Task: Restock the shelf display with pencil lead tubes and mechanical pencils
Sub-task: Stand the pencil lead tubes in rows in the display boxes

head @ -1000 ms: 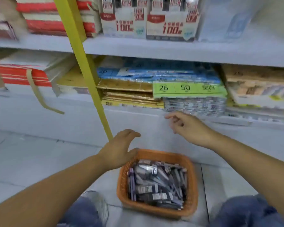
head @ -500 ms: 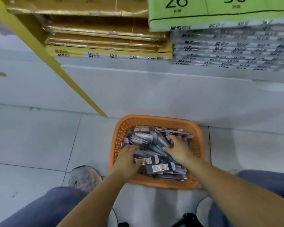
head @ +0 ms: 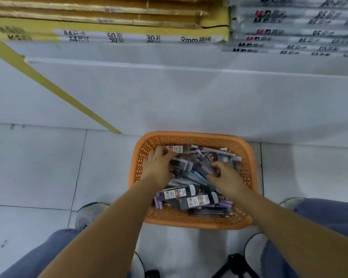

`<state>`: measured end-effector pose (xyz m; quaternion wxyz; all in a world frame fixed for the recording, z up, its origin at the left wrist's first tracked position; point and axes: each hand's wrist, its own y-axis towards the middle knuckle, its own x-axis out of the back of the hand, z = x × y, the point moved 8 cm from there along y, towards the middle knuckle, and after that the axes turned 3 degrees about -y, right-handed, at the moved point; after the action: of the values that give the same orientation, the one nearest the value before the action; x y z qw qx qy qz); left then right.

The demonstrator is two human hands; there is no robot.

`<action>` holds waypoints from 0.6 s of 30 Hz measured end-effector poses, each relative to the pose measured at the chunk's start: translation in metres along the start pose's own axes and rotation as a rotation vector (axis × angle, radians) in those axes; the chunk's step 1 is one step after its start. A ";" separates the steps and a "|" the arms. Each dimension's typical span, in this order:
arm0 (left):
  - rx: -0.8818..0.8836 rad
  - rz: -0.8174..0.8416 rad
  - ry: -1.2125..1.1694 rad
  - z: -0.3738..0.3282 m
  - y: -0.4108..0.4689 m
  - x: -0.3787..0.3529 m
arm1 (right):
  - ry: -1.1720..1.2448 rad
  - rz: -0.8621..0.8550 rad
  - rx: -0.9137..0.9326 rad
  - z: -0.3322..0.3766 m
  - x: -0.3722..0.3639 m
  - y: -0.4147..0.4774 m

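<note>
**Q:** Fingers first: what are they doing?

**A:** Fingers of the left hand [head: 158, 166] are curled down into a heap of small dark rectangular packets of pencil lead tubes and pens [head: 191, 177], near the far left corner of the pile. Whether they have closed on a packet I cannot tell; motion blur hides the tips. Fingers of the right hand [head: 226, 178] bend over the middle of the heap, thumb and forefinger drawn narrow around what looks like a dark packet, though the hold is unclear.

**Q:** Where is the stock?

**A:** All of it lies jumbled in an orange plastic lattice basket [head: 247, 157] on a pale tiled floor [head: 38, 167], between the person's knees.

**Q:** How would the packets handle?

**A:** Likely light, stiff and glossy, so slippery in a pile. Pinching one across its narrow sides near the middle seems safest; lead inside is brittle.

**Q:** And beyond the basket?

**A:** A white shelf base [head: 169, 93] rises behind it, with flat gold-wrapped paper pads [head: 109, 19] and silver-wrapped pads [head: 289, 31] stacked above.
</note>
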<state>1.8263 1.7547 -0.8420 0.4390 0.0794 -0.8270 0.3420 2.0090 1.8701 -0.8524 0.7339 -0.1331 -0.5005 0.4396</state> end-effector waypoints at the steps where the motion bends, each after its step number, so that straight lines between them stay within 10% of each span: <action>1: -0.011 -0.007 0.017 0.000 0.001 0.000 | 0.036 -0.002 -0.003 -0.001 0.001 0.000; 18: -0.086 -0.103 -0.136 0.003 -0.007 0.017 | 0.396 0.105 -0.120 -0.004 0.005 -0.016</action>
<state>1.8171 1.7508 -0.8260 0.4016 0.1258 -0.8638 0.2769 2.0209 1.8660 -0.8409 0.7847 -0.2861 -0.3642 0.4119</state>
